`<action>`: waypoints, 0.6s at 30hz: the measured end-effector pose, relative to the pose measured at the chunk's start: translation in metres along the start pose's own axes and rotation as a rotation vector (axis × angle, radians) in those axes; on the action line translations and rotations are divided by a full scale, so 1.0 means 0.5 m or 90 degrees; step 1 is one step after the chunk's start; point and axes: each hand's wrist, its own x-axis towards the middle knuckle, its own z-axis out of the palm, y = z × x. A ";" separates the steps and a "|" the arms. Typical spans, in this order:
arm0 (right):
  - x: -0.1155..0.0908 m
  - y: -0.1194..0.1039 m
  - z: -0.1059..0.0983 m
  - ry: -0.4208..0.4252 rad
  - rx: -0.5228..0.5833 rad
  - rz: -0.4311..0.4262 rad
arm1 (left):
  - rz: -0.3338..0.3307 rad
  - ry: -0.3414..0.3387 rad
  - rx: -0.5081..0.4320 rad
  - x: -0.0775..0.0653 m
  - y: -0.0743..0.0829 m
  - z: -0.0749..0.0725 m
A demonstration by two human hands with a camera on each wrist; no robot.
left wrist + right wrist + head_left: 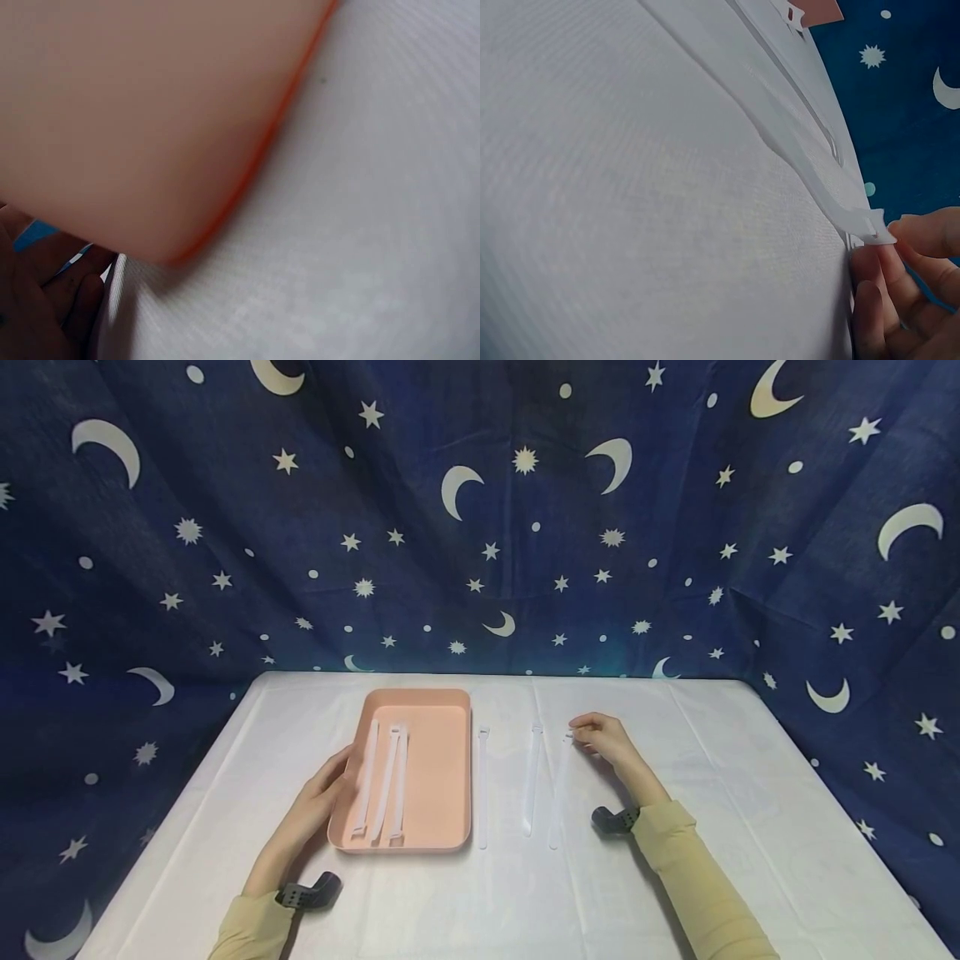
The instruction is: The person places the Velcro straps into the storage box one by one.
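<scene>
My right hand (pixel 606 739) pinches the slotted head of a white cable tie (pixel 787 154) between thumb and fingertips. The tie's strip runs toward the near side of the table. Left of it, a second white cable tie (pixel 533 781) and a third white cable tie (pixel 483 789) lie lengthwise on the cloth. My left hand (pixel 318 797) rests against the left side of a pink tray (pixel 438 777), fingers fairly straight along its rim. Inside the tray, on its left half, are 3 more white cable ties (pixel 386 785), their heads not all facing the same way.
A white cloth covers the table (pixel 480 910). Behind it hangs a dark blue curtain (pixel 420 560) with moons and stars. Each wrist wears a black camera mount, one by the left sleeve (pixel 255 927) and one by the right sleeve (pixel 690 877).
</scene>
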 end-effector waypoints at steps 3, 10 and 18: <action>-0.002 -0.001 0.002 0.002 -0.005 -0.003 | 0.004 0.000 -0.003 -0.001 0.002 0.000; -0.003 0.001 0.005 0.003 -0.012 -0.008 | 0.009 0.001 -0.005 0.000 0.002 -0.001; -0.007 0.000 0.008 0.016 -0.010 -0.003 | 0.011 -0.004 -0.009 -0.002 0.001 0.000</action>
